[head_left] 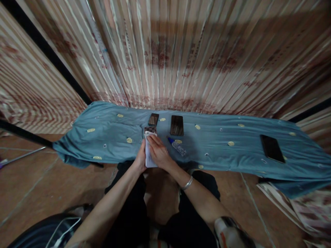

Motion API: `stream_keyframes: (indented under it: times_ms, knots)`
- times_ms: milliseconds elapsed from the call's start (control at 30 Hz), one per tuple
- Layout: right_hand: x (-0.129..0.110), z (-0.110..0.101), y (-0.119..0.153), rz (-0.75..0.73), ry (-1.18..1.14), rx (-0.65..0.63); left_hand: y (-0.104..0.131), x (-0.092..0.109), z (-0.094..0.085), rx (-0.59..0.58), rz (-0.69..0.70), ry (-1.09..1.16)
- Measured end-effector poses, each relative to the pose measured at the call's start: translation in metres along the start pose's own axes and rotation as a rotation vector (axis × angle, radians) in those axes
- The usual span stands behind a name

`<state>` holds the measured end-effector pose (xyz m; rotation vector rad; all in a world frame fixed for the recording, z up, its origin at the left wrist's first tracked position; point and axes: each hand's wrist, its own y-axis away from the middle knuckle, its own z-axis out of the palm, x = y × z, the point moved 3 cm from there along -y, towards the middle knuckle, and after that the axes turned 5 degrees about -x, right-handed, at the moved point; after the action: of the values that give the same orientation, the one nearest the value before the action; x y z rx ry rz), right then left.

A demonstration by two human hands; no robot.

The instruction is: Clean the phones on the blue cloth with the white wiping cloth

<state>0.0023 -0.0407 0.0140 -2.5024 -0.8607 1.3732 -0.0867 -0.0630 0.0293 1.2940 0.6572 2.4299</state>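
Note:
A white, flat slab, phone-sized and probably a phone, is held over the front edge of the cloth-covered table. My left hand grips it along its left side. Across its upper face lie the bent fingers of my right hand, pressed onto it; whether a thin cloth or tissue is under them I cannot make out. Just beyond the slab's far end is a dark checkered item, partly covered. A small dark phone lies behind that. Right of my hands is a clear bottle with a blue tip.
A black tablet-like device lies at the table's back, another far right. The blue patterned cloth is wrinkled. Curtains hang close behind. Dark poles slant at the left. A black round object with a white cable is lower left.

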Motion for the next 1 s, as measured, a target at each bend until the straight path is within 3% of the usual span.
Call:
stream_keyframes:
  times_ms: [167, 467, 767, 1000]
  knots:
    - [-0.007, 0.016, 0.011, -0.072, 0.144, -0.086, -0.008, -0.017, -0.009, -0.031, 0.036, -0.03]
    - [0.005, 0.003, 0.007, -0.013, 0.177, -0.066, -0.017, -0.023, -0.021, -0.2, 0.101, -0.079]
    - [-0.002, 0.006, -0.002, -0.062, 0.166, -0.051, -0.01, -0.019, -0.022, -0.133, 0.012, -0.005]
    - [-0.009, 0.008, -0.01, -0.053, 0.181, -0.066, 0.005, -0.006, -0.015, -0.038, 0.046, -0.002]
